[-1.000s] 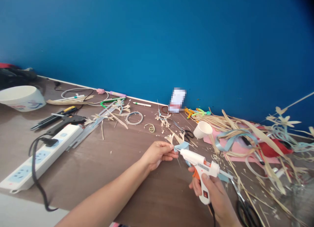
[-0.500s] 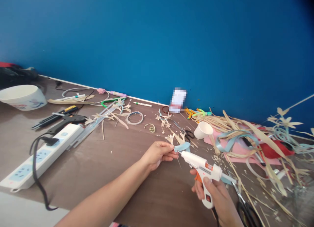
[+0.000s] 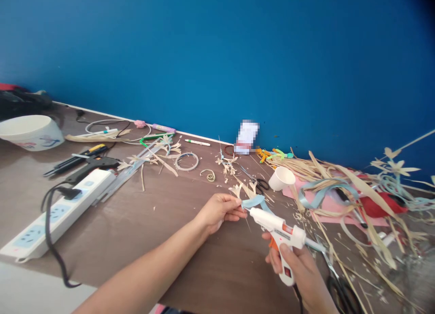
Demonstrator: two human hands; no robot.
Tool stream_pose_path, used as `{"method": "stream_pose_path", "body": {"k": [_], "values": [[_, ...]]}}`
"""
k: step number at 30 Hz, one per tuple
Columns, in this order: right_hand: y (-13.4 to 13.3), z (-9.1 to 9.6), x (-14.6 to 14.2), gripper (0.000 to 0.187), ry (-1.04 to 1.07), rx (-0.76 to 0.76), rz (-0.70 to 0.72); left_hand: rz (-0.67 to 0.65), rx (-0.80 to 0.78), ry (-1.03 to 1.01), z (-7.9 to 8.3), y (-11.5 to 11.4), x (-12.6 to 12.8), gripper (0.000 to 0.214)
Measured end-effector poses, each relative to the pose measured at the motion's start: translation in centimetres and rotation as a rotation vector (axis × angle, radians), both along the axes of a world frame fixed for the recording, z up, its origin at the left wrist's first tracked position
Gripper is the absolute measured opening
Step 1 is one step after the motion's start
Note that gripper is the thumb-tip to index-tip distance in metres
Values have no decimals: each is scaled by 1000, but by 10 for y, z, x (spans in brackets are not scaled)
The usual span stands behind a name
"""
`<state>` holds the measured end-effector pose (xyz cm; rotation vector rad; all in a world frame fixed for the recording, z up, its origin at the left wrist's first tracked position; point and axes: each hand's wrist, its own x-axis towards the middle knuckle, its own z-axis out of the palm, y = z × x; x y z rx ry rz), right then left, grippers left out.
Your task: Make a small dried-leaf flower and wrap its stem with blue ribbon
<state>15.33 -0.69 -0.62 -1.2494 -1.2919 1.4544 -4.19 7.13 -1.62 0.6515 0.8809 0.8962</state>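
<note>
Currently | right hand (image 3: 295,268) wraps white glue gun (image 3: 270,220) | blue ribbon (image 3: 254,200) lies just beyond gun's nozzle, long axis running rightward past it | left hand (image 3: 217,212), nearer, pinches ribbon's left end (nozzle contact unclear) | hands apart

1. Left hand (image 3: 220,213): bare, five-fingered, nails too small to make out.
2. Left forearm (image 3: 152,264): bare, smooth outline, tapers to wrist, cropped by frame at 7 o'clock.
3. Right hand (image 3: 295,262): bare, partly hidden.
4. Right wrist (image 3: 317,296): bare, cropped at 5 o'clock.
5. Pink/dark patch (image 3: 166,310) near 7 o'clock, bottom edge: can't tell if clothing.
</note>
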Motion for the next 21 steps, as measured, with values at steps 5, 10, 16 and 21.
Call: {"method": "stream_pose_path", "body": {"k": [5, 10, 16, 21], "values": [[-1, 1, 0, 41, -41, 2, -15, -1, 3, 1, 0, -1, 0, 28], [-1, 5, -4, 38, -8, 13, -71, -7, 8, 10, 2, -1, 0, 29], [-2, 7, -5, 38, -26, -6, -66, -10, 0, 12, 2, -1, 0, 28], [0, 4, -1, 36, -32, 5, -10, -3, 11, 17, 1, -1, 0, 28]]}}
